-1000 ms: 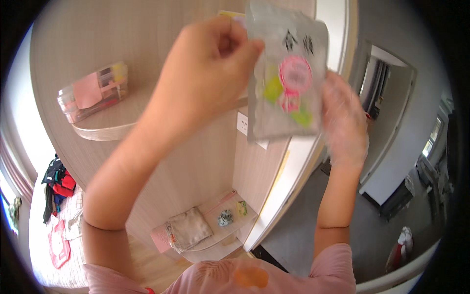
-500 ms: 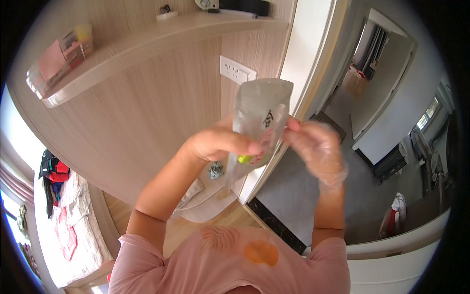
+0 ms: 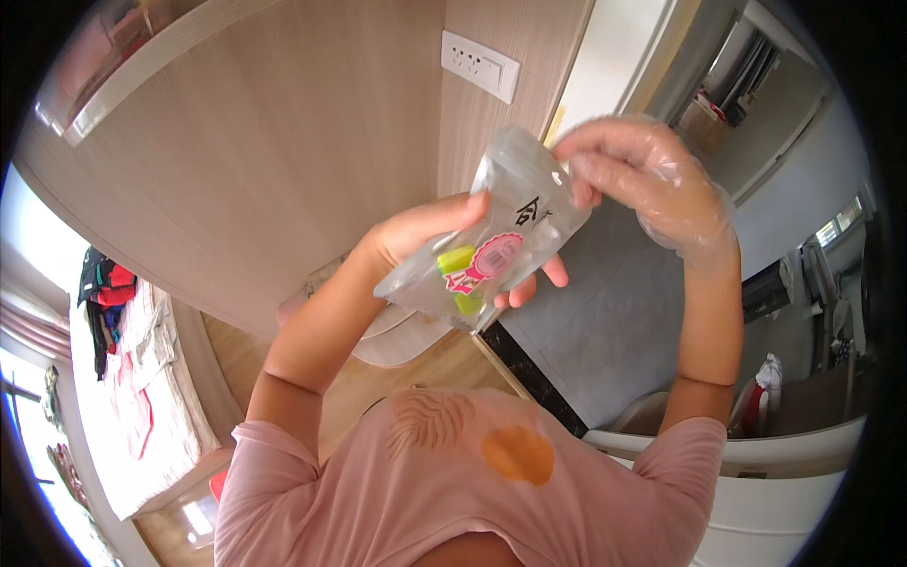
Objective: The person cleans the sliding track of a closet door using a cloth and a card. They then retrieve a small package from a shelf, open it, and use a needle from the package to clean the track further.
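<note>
A clear zip pouch (image 3: 510,219) with a pink printed sticker and dark writing tilts in front of me, its top end up toward the right. Inside its lower part lie small light-green pieces (image 3: 456,259), their kind unclear. My bare left hand (image 3: 425,229) grips the pouch from the left, thumb over the front and fingers behind, some tips showing below its right edge. My right hand (image 3: 652,180) wears a thin clear plastic glove. Its thumb and fingers pinch the pouch's upper right edge.
A wood-grain panel (image 3: 331,142) stands ahead, bearing a white wall socket (image 3: 480,66). A curved shelf (image 3: 170,47) juts out at upper left. Clothes lie on a bed (image 3: 179,425) at left. A doorway with grey floor (image 3: 605,321) opens at right.
The pouch has turned from nearly upright to a slant, its green contents now in clearer view. My right hand has risen to the pouch's top edge. The view has tilted downward.
</note>
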Demonstrator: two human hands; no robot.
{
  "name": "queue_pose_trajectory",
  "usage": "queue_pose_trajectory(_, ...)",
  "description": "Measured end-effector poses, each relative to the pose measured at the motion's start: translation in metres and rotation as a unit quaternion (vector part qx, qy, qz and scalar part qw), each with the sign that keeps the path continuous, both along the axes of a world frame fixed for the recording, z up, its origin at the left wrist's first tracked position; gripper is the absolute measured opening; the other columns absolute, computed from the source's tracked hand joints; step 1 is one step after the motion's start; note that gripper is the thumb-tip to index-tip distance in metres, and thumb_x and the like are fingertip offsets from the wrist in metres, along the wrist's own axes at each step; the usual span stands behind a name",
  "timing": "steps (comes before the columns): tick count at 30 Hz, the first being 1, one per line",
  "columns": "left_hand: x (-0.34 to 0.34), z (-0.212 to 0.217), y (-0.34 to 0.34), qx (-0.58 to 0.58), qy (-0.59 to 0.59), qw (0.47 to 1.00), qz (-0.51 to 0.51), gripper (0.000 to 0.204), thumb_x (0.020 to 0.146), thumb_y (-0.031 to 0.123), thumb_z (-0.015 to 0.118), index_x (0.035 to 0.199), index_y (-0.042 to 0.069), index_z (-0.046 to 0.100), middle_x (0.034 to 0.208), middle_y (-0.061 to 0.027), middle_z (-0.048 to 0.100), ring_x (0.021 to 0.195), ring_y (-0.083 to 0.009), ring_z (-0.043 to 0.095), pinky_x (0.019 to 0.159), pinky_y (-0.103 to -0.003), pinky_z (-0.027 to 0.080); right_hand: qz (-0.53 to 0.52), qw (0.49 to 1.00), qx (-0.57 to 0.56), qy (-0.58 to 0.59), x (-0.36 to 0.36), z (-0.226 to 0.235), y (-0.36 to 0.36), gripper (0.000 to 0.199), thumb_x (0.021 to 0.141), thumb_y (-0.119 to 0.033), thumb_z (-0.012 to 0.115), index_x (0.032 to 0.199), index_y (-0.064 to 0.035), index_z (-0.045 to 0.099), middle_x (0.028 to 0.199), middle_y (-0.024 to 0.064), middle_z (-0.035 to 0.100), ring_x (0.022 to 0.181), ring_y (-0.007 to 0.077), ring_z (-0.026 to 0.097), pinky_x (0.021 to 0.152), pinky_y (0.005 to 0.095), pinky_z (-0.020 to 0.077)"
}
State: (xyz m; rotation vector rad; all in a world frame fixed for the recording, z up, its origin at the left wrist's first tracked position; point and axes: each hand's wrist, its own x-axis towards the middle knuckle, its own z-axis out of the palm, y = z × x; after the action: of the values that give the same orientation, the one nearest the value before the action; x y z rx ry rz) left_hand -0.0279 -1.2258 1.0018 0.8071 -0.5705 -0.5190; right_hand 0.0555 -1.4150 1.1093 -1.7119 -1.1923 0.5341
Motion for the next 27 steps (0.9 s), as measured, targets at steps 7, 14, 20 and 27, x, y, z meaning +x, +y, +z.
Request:
queue_pose_trajectory(7,-0.003,-0.010,0.009,0.125,-0.055,0.989,0.051,0.077,0.075,0.064,0.052,0.114,-0.002,0.049,0.102,-0.0147,0.060,0.074,-0.0172,0.057,0.062,-0.028,0.048,0.050,0.989,0.014,-0.140,0.011,-0.021,0.004,0.013,0.082,-0.004,0.057,0.094,0.0000,0.061,0.078,0.0031,0.058,0.069,0.0104,0.053,0.064,0.0238,0.0431)
queue_pose_trajectory(14,0.000,-0.021,0.018,0.150,-0.058,0.985,0.064,0.068,0.081,0.058,0.050,0.110,-0.004,0.052,0.099,-0.0131,0.061,0.074,-0.0149,0.057,0.061,-0.026,0.047,0.073,0.995,-0.061,0.013,0.002,-0.022,0.003,0.007,0.078,0.001,0.056,0.085,0.0032,0.059,0.069,0.0032,0.054,0.065,0.0101,0.050,0.061,0.0240,0.0422)
queue_pose_trajectory(20,0.000,-0.026,0.009,0.140,-0.008,0.990,0.007,0.065,0.083,0.054,0.051,0.112,-0.004,0.050,0.100,-0.0125,0.060,0.075,-0.0139,0.057,0.060,-0.025,0.047,0.105,0.964,-0.156,-0.189,0.009,-0.034,0.008,0.010,0.074,0.000,0.059,0.083,0.0015,0.063,0.069,0.0074,0.055,0.063,0.0127,0.053,0.060,0.0280,0.0436)
queue_pose_trajectory(27,-0.001,-0.043,0.004,0.095,0.033,0.995,0.011,0.061,0.084,0.052,0.050,0.114,0.000,0.049,0.105,-0.0127,0.058,0.078,-0.0144,0.058,0.061,-0.025,0.047,0.087,0.956,-0.004,-0.280,0.007,-0.070,0.017,0.013,0.066,0.005,0.061,0.079,-0.0009,0.062,0.067,0.0081,0.051,0.060,0.0196,0.051,0.057,0.0310,0.0409)
